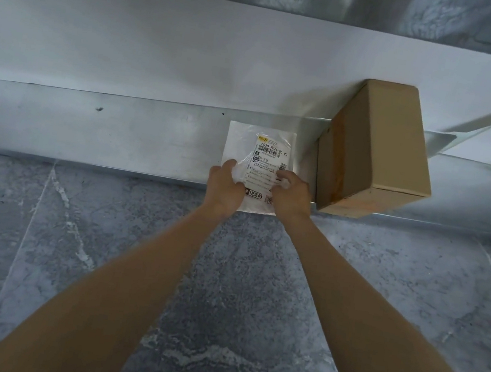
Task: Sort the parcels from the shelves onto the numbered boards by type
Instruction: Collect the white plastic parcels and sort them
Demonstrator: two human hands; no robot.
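White plastic mailer: flat on metal shelf, near edge overhanging, just left of cardboard box. Left hand and right hand grasp its lower corners, fingers curled.

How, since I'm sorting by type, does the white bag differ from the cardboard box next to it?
The white bag lies flat and thin; the cardboard box stands tall and bulky. The bag carries a printed barcode label; the box shows only brown tape. The left hand and right hand grip the bag; the box is untouched. Both are on the same metal shelf.
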